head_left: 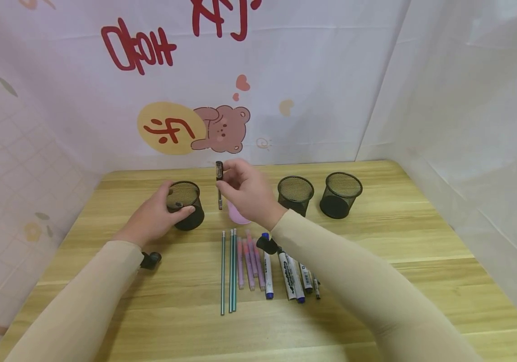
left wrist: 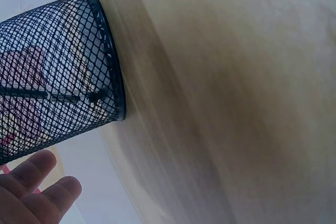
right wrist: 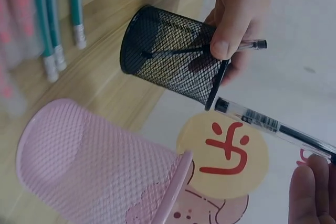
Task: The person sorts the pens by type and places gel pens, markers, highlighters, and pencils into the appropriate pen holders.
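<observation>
Head view: the right hand pinches a clear-barrelled pen between thumb and fingers near its upper, dark-capped end; the pen stands upright, its lower end pointing toward the table. To the left of this grip, the left hand is clamped on a black mesh cup, thumb on the near side, fingers round the far left side. The cup stands on the table.

Right wrist view: the lower end of the gripped pen appears just beside the cup's rim; whether it touches cannot be told. This view also shows what the head view leaves unclear: a second pen lies slanted inside the cup, one end projecting past the rim beside the left thumb. A barcode label is visible on the gripped pen's barrel.

Left wrist view: the second pen shows through the mesh, its tip near the cup's base. Two left fingertips appear beside the wall.

A pink mesh cup is mostly hidden behind the right hand in the head view; the right wrist view exposes its wall and rim. Two further black cups stand to the right of the right-hand grip, the nearer one partly covered by the right sleeve.

Nearer the person than both grips lie green pencils, pink pens and white markers, in left-to-right order.
</observation>
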`<control>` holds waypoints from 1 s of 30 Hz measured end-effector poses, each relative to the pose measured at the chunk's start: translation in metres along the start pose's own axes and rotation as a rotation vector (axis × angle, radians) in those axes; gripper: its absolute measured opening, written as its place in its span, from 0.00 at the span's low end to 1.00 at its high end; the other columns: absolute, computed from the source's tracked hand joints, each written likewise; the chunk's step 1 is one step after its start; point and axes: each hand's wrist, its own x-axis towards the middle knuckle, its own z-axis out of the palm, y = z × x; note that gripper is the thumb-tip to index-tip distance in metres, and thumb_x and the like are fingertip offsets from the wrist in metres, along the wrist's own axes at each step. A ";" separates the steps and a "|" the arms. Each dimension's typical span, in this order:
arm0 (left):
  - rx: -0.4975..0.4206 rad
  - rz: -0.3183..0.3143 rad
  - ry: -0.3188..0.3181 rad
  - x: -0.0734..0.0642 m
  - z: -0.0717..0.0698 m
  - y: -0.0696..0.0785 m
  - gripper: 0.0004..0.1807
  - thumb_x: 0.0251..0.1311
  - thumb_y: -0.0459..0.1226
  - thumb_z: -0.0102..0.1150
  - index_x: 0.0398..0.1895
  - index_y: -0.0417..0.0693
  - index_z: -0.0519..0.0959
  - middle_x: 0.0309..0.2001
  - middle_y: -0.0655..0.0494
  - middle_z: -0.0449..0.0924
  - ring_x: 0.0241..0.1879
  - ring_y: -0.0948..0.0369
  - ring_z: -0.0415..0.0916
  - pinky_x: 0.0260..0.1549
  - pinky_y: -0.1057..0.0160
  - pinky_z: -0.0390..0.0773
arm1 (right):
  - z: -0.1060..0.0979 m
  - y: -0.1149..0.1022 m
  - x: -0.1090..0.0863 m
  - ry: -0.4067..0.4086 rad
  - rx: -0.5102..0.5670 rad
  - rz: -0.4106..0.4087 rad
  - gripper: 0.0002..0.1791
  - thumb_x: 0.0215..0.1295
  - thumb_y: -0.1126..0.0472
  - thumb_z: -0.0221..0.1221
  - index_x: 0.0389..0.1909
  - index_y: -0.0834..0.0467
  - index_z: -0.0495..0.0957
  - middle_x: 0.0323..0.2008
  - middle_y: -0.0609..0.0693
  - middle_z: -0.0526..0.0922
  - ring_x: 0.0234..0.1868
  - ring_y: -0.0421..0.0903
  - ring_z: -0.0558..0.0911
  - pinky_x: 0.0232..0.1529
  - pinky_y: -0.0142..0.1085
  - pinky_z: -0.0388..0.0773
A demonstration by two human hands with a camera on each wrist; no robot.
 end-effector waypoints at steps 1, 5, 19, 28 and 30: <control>0.000 -0.001 -0.001 0.000 0.000 0.000 0.65 0.58 0.78 0.53 0.87 0.52 0.42 0.78 0.37 0.62 0.75 0.36 0.64 0.69 0.29 0.66 | 0.002 -0.001 0.002 0.005 0.012 -0.007 0.11 0.72 0.69 0.63 0.53 0.62 0.78 0.37 0.58 0.89 0.35 0.45 0.86 0.40 0.29 0.81; 0.000 -0.001 -0.005 0.000 -0.001 0.000 0.65 0.58 0.78 0.53 0.87 0.53 0.42 0.79 0.37 0.61 0.76 0.36 0.63 0.70 0.29 0.65 | 0.013 -0.004 0.008 0.022 0.056 -0.014 0.10 0.72 0.69 0.62 0.52 0.62 0.77 0.40 0.58 0.89 0.38 0.45 0.87 0.41 0.27 0.81; -0.050 0.017 -0.013 0.001 -0.001 0.001 0.58 0.62 0.73 0.58 0.85 0.53 0.48 0.72 0.40 0.69 0.69 0.41 0.70 0.66 0.32 0.70 | 0.046 -0.007 0.023 -0.023 0.046 0.043 0.13 0.75 0.67 0.61 0.56 0.60 0.76 0.46 0.56 0.87 0.45 0.44 0.86 0.48 0.27 0.83; -0.041 0.006 -0.016 0.000 -0.002 0.000 0.58 0.64 0.71 0.58 0.85 0.53 0.46 0.75 0.40 0.67 0.71 0.40 0.69 0.68 0.32 0.69 | 0.056 -0.001 0.026 -0.063 -0.015 0.074 0.12 0.75 0.66 0.62 0.55 0.60 0.76 0.46 0.53 0.87 0.47 0.44 0.86 0.48 0.25 0.82; -0.033 -0.001 -0.022 0.000 -0.002 0.000 0.61 0.63 0.73 0.57 0.86 0.52 0.44 0.78 0.38 0.63 0.74 0.38 0.66 0.69 0.30 0.67 | 0.057 0.000 0.026 -0.071 -0.023 0.083 0.12 0.75 0.65 0.62 0.55 0.59 0.77 0.46 0.53 0.87 0.47 0.43 0.86 0.49 0.24 0.82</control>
